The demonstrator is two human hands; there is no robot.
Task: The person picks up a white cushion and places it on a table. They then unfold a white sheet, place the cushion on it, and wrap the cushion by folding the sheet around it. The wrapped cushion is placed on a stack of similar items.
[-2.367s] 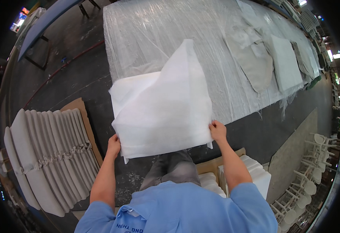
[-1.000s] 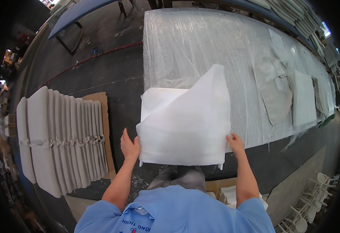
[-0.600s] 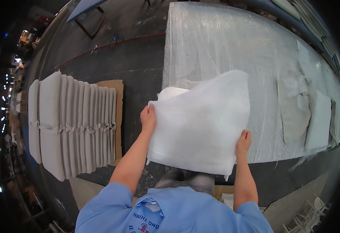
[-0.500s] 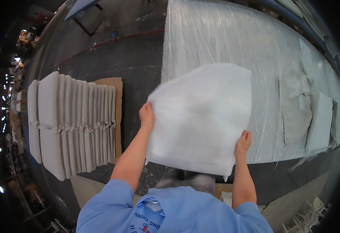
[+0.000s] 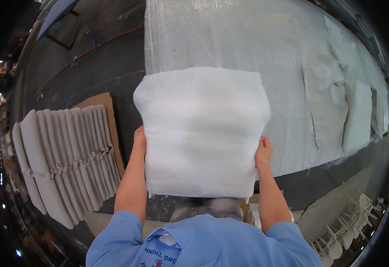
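Left hand (image 5: 139, 139) and right hand (image 5: 263, 153) grip the white rectangular wadding sheet (image 5: 203, 133) with closed fingers at its 9 and 3 o'clock edges, over the plastic-covered tabletop (image 5: 230, 40).

Long table (image 5: 230, 40) under clear plastic, pale fabric pieces (image 5: 336, 111) on it

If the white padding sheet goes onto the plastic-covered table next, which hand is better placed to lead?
Probably the right hand: it grips the white padding sheet on the side over the plastic-covered table. The left hand holds the edge above the dark floor.
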